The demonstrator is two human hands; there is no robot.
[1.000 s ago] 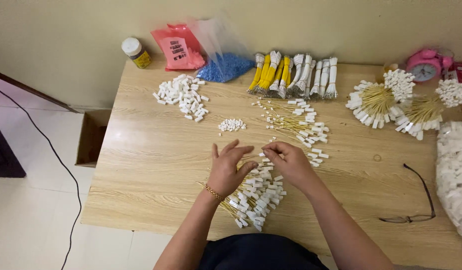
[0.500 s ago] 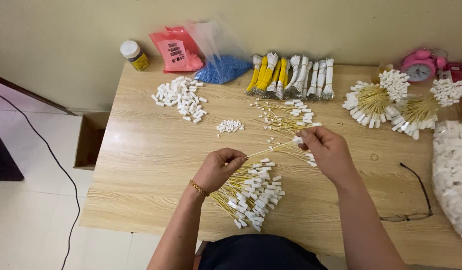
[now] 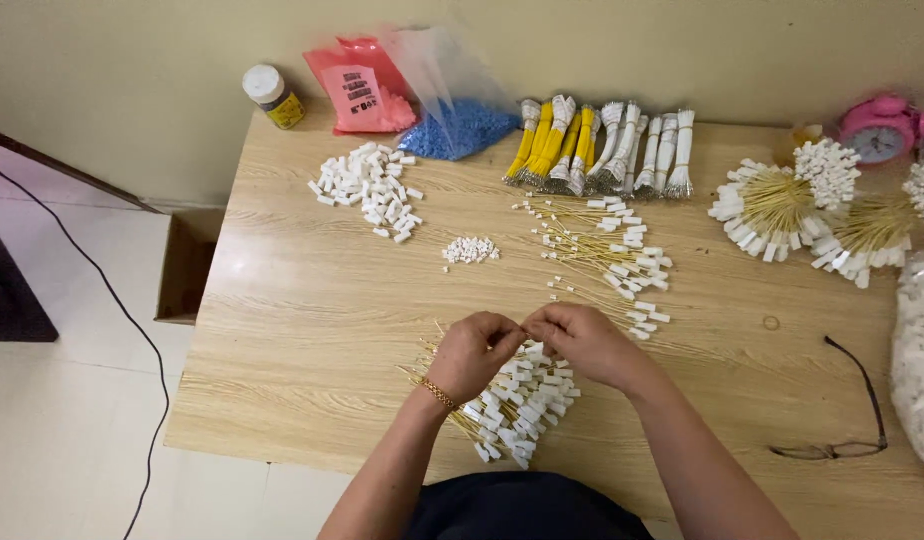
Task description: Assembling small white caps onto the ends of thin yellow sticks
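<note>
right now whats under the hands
A pile of yellow wires with white plugs lies on the table under the left hand and right hand. Whatever the fingers pinch is hidden.

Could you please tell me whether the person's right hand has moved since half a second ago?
Yes. The right hand has drawn back from the loose yellow wires with white connectors and now meets the left hand above the nearer pile of finished white-tipped wires.

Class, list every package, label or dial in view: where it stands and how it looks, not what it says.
Pink bag: back left, flat, with a white label.
Clear bag: beside it, blue pellets inside.
Jar: back left corner, white lid, yellow label.
Clock: back right, pink, round dial.
</note>
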